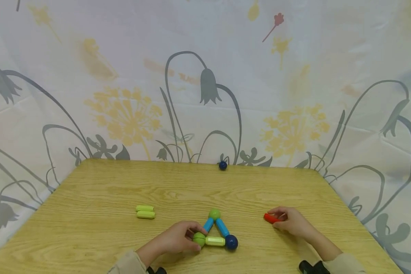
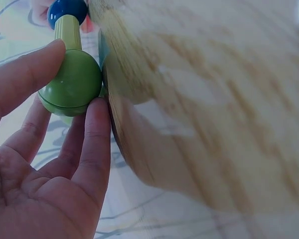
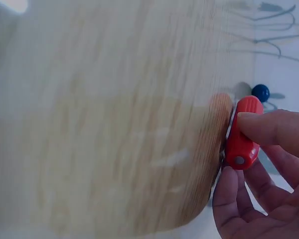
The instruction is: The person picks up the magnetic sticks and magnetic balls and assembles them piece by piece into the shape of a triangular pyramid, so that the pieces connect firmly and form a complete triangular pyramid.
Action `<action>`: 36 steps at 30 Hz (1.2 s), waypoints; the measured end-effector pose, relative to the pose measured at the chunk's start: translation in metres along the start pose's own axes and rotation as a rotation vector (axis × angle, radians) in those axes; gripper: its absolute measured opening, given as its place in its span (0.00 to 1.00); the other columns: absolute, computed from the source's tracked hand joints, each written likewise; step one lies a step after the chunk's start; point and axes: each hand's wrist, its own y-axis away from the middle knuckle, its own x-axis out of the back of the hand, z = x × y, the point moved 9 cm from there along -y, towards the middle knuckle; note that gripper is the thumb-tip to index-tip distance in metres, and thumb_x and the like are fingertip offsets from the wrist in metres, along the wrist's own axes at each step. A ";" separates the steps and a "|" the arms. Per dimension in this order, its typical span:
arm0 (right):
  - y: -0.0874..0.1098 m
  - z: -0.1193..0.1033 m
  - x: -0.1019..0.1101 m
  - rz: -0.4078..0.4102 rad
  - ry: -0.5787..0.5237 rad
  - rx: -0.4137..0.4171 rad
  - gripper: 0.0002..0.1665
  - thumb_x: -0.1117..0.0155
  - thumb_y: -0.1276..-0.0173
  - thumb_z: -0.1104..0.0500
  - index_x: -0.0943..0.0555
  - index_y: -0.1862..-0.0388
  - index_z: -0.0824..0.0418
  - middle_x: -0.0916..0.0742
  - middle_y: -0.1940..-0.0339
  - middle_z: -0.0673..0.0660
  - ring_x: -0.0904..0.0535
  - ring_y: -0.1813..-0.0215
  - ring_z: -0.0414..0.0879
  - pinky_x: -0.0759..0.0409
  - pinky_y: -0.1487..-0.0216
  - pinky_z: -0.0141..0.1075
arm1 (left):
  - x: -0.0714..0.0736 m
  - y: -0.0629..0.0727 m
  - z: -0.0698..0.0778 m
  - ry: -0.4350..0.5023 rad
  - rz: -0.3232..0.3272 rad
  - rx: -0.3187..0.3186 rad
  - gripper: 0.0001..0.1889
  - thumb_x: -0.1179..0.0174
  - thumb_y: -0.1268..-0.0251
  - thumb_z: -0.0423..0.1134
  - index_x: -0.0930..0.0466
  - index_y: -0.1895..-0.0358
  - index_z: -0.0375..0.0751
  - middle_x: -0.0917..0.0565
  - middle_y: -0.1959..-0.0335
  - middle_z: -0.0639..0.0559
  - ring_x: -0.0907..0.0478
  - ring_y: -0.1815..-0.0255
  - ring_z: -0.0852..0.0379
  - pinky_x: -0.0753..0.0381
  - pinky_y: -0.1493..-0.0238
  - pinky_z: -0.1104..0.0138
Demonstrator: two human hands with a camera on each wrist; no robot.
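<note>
A triangle of magnetic rods and balls lies on the table in the head view. Its front side is a yellow-green rod (image 1: 215, 241) between a green ball (image 1: 199, 239) and a dark blue ball (image 1: 231, 242). Two blue rods (image 1: 222, 227) rise from these to another green ball (image 1: 214, 214) at the far corner. My left hand (image 1: 179, 238) pinches the front left green ball (image 2: 72, 82) between thumb and fingers. Off to the right, my right hand (image 1: 293, 223) grips a red magnetic rod (image 3: 243, 132) close to the tabletop; its round metal end shows in the right wrist view.
Two yellow-green rods (image 1: 145, 215) lie side by side on the wooden table (image 1: 99, 236), left of the triangle. Near the far edge sits a single dark blue ball (image 1: 223, 165). Behind the table hangs a flower-patterned cloth (image 1: 140, 45).
</note>
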 end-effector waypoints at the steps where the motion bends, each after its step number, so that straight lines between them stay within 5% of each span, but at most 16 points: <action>1: 0.000 -0.002 -0.002 -0.009 -0.007 -0.002 0.20 0.33 0.43 0.67 0.22 0.51 0.72 0.19 0.62 0.57 0.25 0.64 0.49 0.25 0.67 0.35 | 0.000 0.000 0.000 0.000 0.000 -0.001 0.15 0.33 0.47 0.29 0.20 0.54 0.42 0.23 0.53 0.51 0.25 0.55 0.50 0.24 0.55 0.62; 22: 0.001 -0.061 -0.044 -0.054 -0.139 0.039 0.24 0.34 0.39 0.63 0.24 0.45 0.70 0.19 0.55 0.62 0.23 0.59 0.50 0.22 0.63 0.36 | 0.000 0.000 -0.001 0.001 0.001 -0.008 0.16 0.33 0.48 0.28 0.20 0.54 0.41 0.23 0.54 0.51 0.26 0.55 0.50 0.24 0.56 0.61; 36: -0.002 -0.103 -0.072 -0.070 -0.261 0.158 0.19 0.34 0.40 0.66 0.24 0.50 0.68 0.19 0.58 0.58 0.23 0.59 0.50 0.23 0.60 0.34 | 0.002 0.002 0.001 -0.013 0.007 0.013 0.15 0.33 0.47 0.29 0.20 0.54 0.43 0.23 0.53 0.52 0.26 0.53 0.48 0.26 0.51 0.56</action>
